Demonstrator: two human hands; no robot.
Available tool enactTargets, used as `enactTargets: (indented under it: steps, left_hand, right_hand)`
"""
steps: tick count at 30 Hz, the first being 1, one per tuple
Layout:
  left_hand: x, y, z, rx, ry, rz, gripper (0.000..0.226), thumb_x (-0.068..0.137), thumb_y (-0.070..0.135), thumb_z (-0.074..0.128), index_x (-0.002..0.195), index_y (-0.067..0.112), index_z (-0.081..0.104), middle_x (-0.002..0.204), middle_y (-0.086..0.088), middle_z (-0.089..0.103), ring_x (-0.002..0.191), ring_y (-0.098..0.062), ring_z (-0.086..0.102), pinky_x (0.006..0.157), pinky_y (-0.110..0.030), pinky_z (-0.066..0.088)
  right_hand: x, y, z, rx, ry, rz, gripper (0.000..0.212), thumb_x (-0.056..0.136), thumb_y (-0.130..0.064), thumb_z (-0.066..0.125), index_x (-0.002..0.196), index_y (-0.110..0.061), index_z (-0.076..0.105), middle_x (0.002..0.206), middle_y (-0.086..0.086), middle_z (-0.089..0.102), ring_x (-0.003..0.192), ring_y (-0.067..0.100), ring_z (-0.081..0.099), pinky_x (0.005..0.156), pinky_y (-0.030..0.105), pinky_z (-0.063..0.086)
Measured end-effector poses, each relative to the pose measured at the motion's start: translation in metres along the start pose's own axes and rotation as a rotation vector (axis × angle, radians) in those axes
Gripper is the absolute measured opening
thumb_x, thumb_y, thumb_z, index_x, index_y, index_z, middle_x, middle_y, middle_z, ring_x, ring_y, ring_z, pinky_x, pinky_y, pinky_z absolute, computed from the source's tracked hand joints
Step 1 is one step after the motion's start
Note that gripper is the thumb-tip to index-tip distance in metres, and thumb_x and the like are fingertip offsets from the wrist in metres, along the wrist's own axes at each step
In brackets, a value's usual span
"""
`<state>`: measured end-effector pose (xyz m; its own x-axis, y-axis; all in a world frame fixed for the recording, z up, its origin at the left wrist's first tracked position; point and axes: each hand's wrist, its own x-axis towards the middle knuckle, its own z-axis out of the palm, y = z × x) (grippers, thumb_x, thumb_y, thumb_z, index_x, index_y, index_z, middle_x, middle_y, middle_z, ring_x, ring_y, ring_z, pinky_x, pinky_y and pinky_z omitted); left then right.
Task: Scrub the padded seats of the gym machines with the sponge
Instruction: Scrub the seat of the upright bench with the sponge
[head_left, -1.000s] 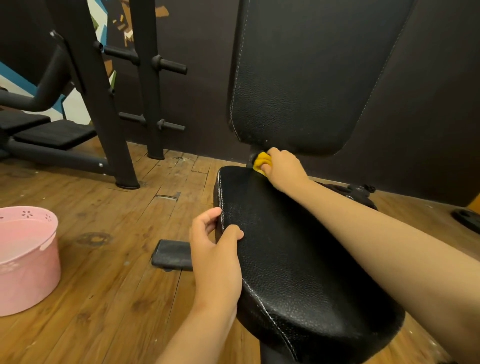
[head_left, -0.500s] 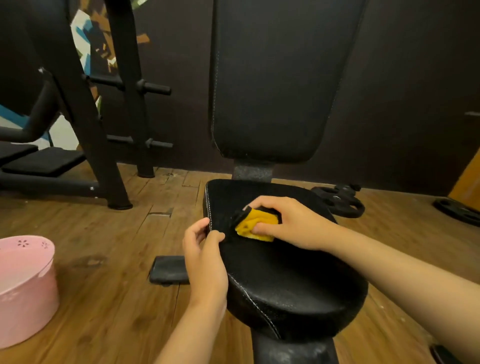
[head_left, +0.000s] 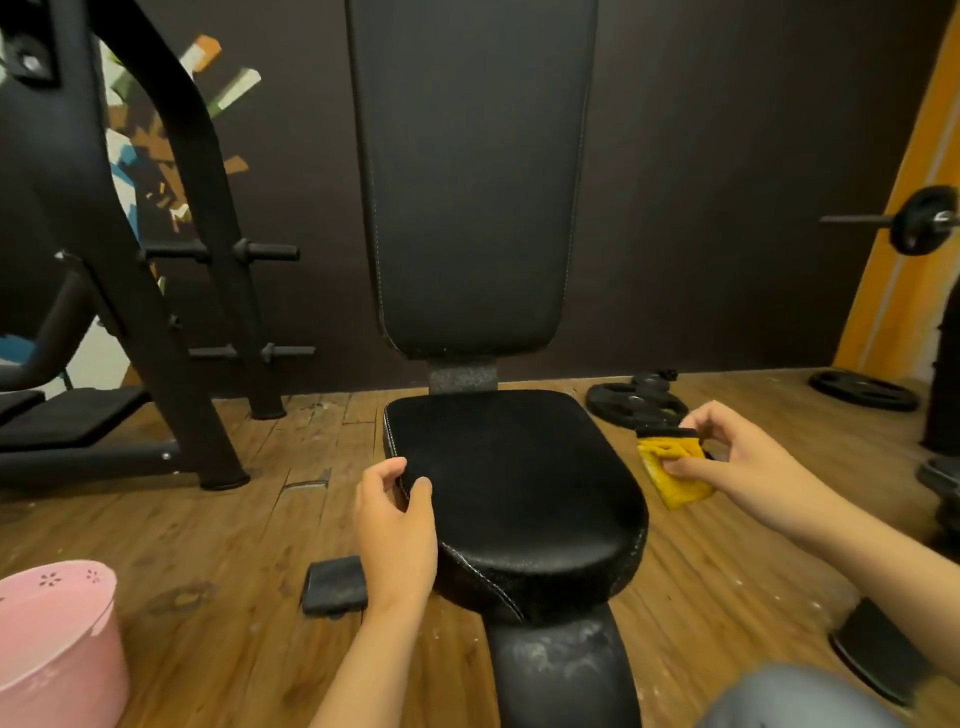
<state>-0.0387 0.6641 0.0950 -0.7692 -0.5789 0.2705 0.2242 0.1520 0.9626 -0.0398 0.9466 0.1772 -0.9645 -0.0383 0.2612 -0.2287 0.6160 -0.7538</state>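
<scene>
A black padded seat (head_left: 519, 483) of a gym bench fills the middle of the view, with its tall black backrest (head_left: 470, 197) upright behind it. My left hand (head_left: 397, 525) grips the seat's left edge, thumb on top. My right hand (head_left: 737, 457) holds a yellow sponge with a black scrub side (head_left: 670, 467) in the air just off the seat's right edge, above the wooden floor. The sponge does not touch the seat.
A pink bucket (head_left: 57, 644) stands at the lower left on the wooden floor. A black rack frame (head_left: 171, 312) rises at the left. Weight plates (head_left: 636, 402) lie behind the seat at the right, and a barbell (head_left: 914, 221) hangs further right.
My right hand has swept the sponge from the back of the seat forward across it and off its right edge. The view has pulled back. My left hand keeps its grip on the left edge.
</scene>
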Motion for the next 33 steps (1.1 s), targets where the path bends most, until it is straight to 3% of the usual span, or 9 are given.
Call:
enactTargets:
  steps: [5, 12, 15, 19, 29, 33]
  left_hand:
    - [-0.003, -0.001, -0.013, 0.027, -0.064, -0.027, 0.026, 0.093, 0.014, 0.059, 0.118, 0.021, 0.056, 0.124, 0.003, 0.054, 0.12, -0.014, 0.049, 0.103, -0.036, 0.042]
    - [0.003, -0.002, -0.018, 0.042, -0.062, -0.011, 0.025, 0.093, 0.01, 0.058, 0.118, 0.015, 0.058, 0.111, 0.005, 0.058, 0.107, -0.011, 0.054, 0.082, -0.018, 0.041]
    - [0.008, -0.002, -0.014, 0.073, -0.061, -0.007, 0.024, 0.093, 0.013, 0.059, 0.116, 0.018, 0.059, 0.112, 0.006, 0.059, 0.11, -0.011, 0.054, 0.09, -0.026, 0.045]
    - [0.022, 0.003, -0.005, 0.116, -0.068, -0.005, 0.024, 0.093, 0.018, 0.059, 0.117, 0.021, 0.059, 0.121, 0.004, 0.057, 0.114, -0.011, 0.052, 0.088, -0.023, 0.042]
    - [0.106, -0.002, 0.028, 0.411, -0.123, -0.086, 0.029, 0.097, 0.027, 0.055, 0.126, 0.026, 0.052, 0.135, -0.003, 0.048, 0.122, -0.016, 0.049, 0.105, -0.038, 0.041]
    - [0.105, -0.008, 0.028, 0.498, -0.138, -0.035, 0.025, 0.097, 0.026, 0.053, 0.122, 0.028, 0.05, 0.133, 0.002, 0.045, 0.122, -0.011, 0.046, 0.103, -0.032, 0.038]
  right_hand:
    - [-0.008, 0.013, -0.008, 0.016, 0.003, 0.05, 0.021, 0.085, -0.019, 0.07, 0.099, -0.019, 0.054, 0.106, -0.001, 0.063, 0.102, 0.014, 0.059, 0.076, 0.025, 0.049]
    - [0.021, 0.028, 0.012, 0.002, 0.023, -0.054, 0.024, 0.084, -0.018, 0.07, 0.104, -0.021, 0.058, 0.105, -0.012, 0.061, 0.102, 0.003, 0.056, 0.082, 0.021, 0.044]
    - [0.04, 0.034, 0.02, -0.029, -0.019, -0.147, 0.026, 0.083, -0.017, 0.071, 0.107, -0.023, 0.061, 0.103, -0.016, 0.061, 0.096, -0.003, 0.055, 0.083, 0.018, 0.043]
    - [0.084, 0.038, 0.031, -0.17, -0.118, -0.254, 0.03, 0.083, -0.02, 0.073, 0.112, -0.026, 0.065, 0.105, -0.013, 0.065, 0.098, 0.002, 0.059, 0.082, 0.016, 0.044]
    - [0.23, 0.037, 0.067, -0.36, -0.187, -0.272, 0.039, 0.088, -0.022, 0.067, 0.126, -0.024, 0.057, 0.122, 0.001, 0.06, 0.114, 0.018, 0.054, 0.09, 0.029, 0.042]
    - [0.232, 0.04, 0.071, -0.393, -0.177, -0.34, 0.038, 0.087, -0.022, 0.068, 0.123, -0.022, 0.06, 0.118, 0.0, 0.063, 0.112, 0.018, 0.056, 0.093, 0.031, 0.043]
